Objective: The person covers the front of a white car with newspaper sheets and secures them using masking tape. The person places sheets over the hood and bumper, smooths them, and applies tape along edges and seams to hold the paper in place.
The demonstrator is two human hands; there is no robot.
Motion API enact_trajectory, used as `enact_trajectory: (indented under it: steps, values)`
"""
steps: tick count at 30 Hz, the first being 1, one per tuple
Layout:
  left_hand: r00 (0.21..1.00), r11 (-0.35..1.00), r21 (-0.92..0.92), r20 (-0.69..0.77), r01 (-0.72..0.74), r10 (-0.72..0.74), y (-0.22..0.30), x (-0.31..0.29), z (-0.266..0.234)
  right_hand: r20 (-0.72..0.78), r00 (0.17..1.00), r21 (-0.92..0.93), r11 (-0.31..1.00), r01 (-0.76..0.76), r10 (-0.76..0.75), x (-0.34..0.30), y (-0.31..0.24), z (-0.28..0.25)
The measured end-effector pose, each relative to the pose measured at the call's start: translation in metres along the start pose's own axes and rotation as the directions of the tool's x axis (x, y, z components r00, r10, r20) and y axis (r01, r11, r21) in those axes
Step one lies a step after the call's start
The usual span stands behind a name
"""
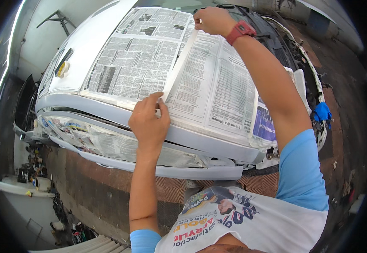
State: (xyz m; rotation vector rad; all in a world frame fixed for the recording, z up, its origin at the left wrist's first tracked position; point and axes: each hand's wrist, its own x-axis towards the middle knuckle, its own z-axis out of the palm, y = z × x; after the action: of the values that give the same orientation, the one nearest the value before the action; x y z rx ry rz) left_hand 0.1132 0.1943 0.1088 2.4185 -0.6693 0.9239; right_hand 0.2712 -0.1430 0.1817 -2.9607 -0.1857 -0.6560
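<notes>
A strip of pale masking tape (pixel 179 64) runs between my hands along the seam of two newspaper sheets. My left hand (pixel 149 120) pinches its near end, thumb and forefinger together. Farther off, my right hand (pixel 214 21), with a red watch (pixel 241 30) on the wrist, has its fingers closed on the far end. The left newspaper sheet (pixel 128 59) lies flat on the white car panel (pixel 80 46). To the right, the other newspaper sheet (pixel 217 80) covers the panel beside it, its upper part partly hidden by my right arm.
A grey primed body edge (pixel 107 109) curves along the near side. Below it, more newspaper (pixel 107 141) covers a recess above a grey bumper strip (pixel 175 172). A yellow-and-white piece (pixel 63 68) sits at the left. Blue cloth (pixel 322 113) hangs at the right. Assorted parts (pixel 31 168) lie on the floor.
</notes>
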Motion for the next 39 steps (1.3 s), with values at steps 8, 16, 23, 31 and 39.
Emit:
enact_trajectory:
  steps: [8, 16, 23, 31, 39]
  values:
    - [0.996, 0.988, 0.149, 0.075, 0.035, -0.047, 0.016, 0.015, 0.022, -0.006, 0.986, -0.084, 0.983, 0.163, -0.164, 0.067, -0.009, 0.065]
    - [0.95, 0.963, 0.252, 0.266, 0.099, -0.167, 0.016, 0.024, 0.014, 0.129, 0.965, -0.1, 0.966, 0.24, -0.227, 0.079, -0.023, 0.081]
    - [0.81, 0.967, 0.245, 0.579, -0.065, -0.092, -0.002, 0.085, -0.003, 0.112, 0.961, -0.069, 0.962, 0.263, -0.255, 0.084, -0.01, 0.087]
    - [0.719, 0.906, 0.013, 0.613, -0.423, 0.327, -0.022, 0.194, 0.102, 0.112, 0.962, -0.047, 0.965, 0.257, -0.25, 0.087, -0.008, 0.09]
    - [0.725, 0.887, 0.057, 0.601, -0.458, 0.336, -0.04, 0.188, 0.148, 0.154, 0.935, 0.232, 0.931, 0.281, -0.32, 0.055, 0.004, 0.078]
